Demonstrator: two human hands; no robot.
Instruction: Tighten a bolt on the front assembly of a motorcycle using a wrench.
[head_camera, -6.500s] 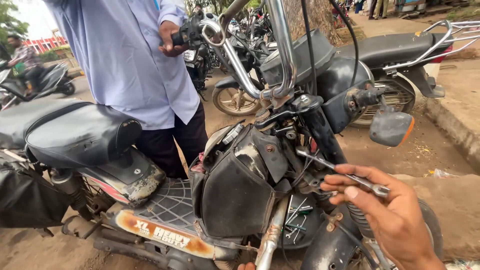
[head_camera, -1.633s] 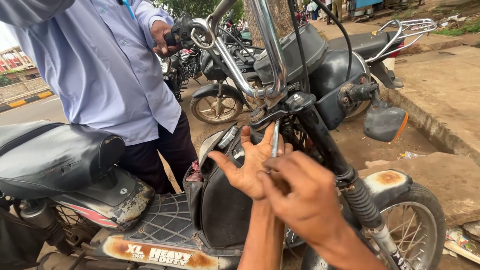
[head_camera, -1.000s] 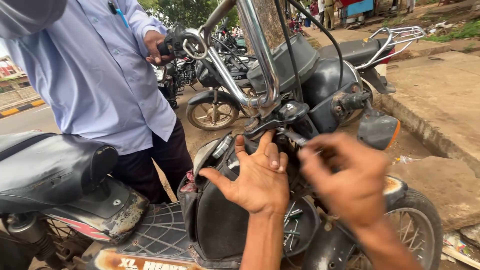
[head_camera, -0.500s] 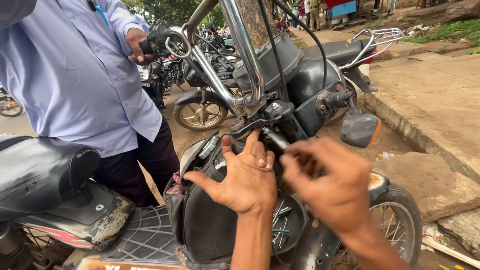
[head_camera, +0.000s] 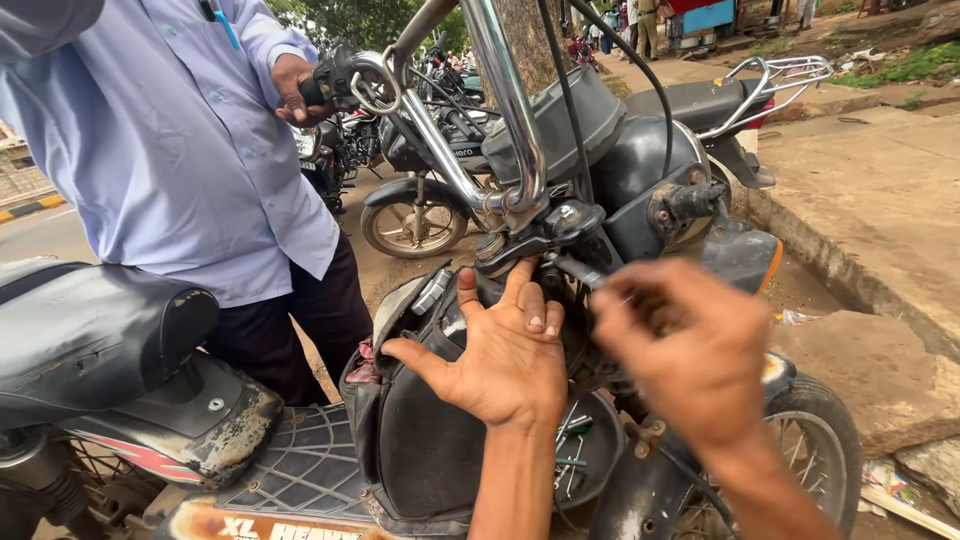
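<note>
While the head view looks down on a moped (head_camera: 300, 460), the left hand (head_camera: 500, 360) lies palm-up at centre, fingers (head_camera: 525, 300) spread apart against the black steering-column housing (head_camera: 430, 440). At 3 o'clock the blurred right hand (head_camera: 690, 350) bunches its fingers together near a metal rod (head_camera: 580, 270) below the chrome handlebar (head_camera: 510, 110); whether it grips cannot be told. At 10 o'clock, another person's hand (head_camera: 295, 90) holds the grip.

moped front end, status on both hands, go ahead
Left hand open, palm up, fingertips at the steering head. Right hand blurred beside it, grip unclear. Another person's hand on the handlebar grip.
</note>
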